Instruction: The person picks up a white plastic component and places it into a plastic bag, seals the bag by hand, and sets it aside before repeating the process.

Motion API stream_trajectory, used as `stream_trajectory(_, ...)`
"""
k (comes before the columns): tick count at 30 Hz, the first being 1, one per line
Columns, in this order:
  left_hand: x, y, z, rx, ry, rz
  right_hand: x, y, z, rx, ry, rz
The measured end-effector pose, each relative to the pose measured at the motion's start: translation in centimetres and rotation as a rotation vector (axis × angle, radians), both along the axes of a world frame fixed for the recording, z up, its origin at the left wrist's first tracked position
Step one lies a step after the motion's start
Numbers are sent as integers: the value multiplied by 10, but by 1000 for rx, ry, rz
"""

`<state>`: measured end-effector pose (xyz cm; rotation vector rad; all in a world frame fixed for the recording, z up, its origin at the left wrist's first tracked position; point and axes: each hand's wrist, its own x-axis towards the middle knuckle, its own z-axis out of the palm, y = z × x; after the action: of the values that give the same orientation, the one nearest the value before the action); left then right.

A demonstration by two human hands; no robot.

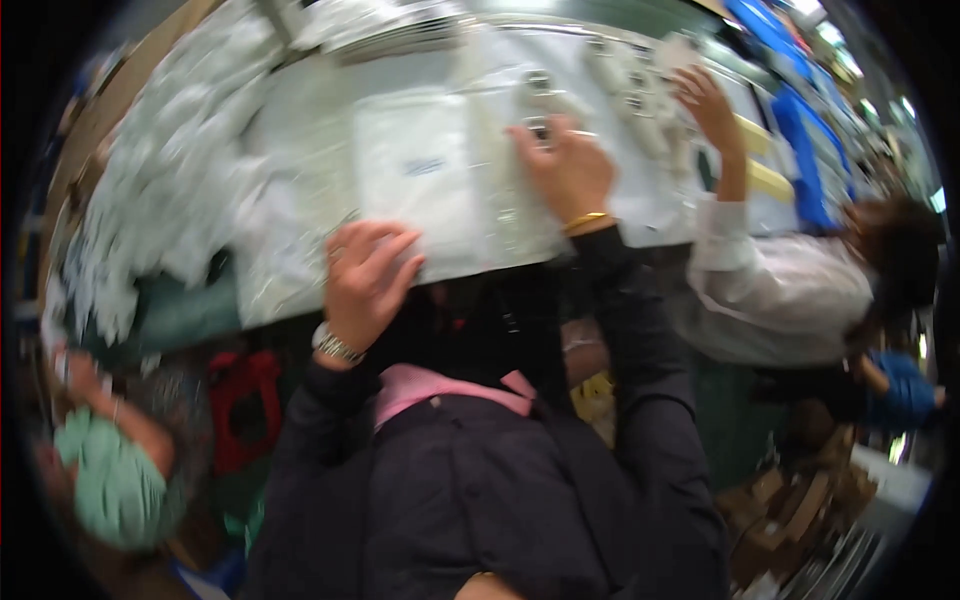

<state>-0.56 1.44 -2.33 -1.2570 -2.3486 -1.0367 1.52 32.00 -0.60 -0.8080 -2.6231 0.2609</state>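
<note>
A flat white plastic bag (410, 135) with a small blue print lies on the table in front of me. My left hand (368, 275) is at its lower left corner, fingers loosely bent and apart, with nothing seen in them. Right of the bag, my right hand (572, 172) closes its thumb and fingers around a small white object with a dark round end (540, 128). Its lower part is hidden under my palm. A similar white piece with a dark round end (537, 80) lies just beyond it. Clear plastic film (510, 215) lies beneath.
A heap of white bags (180, 160) covers the table's left side. Several similar white pieces (635, 95) lie at the right, near a co-worker's hand (708, 105). Another person's arm (130, 430) shows at far left. Cardboard boxes (790, 510) stand low at the right.
</note>
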Motion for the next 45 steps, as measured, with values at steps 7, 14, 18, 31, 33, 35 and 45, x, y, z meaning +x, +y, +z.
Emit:
stream_trajectory(7,3,-3,6,-51,26,-42,14,-24,6,-52,0,69)
stream_trajectory(14,1,2,-2,-22,12,-53,56,-37,3,-194,358,253)
stream_trajectory(18,3,-3,-4,-16,-30,-39,86,-83,10,-465,573,511)
stream_trajectory(31,-10,1,2,-21,-126,-1,104,-121,-26,-561,470,603)
stream_trajectory(33,-14,14,-1,-4,-87,10,108,-114,-34,-583,475,566)
stream_trajectory(35,-13,17,0,-14,-70,64,114,-112,-25,-733,403,530)
stream_trajectory(45,-10,7,-5,-29,-170,113,108,-117,-32,-844,475,645)
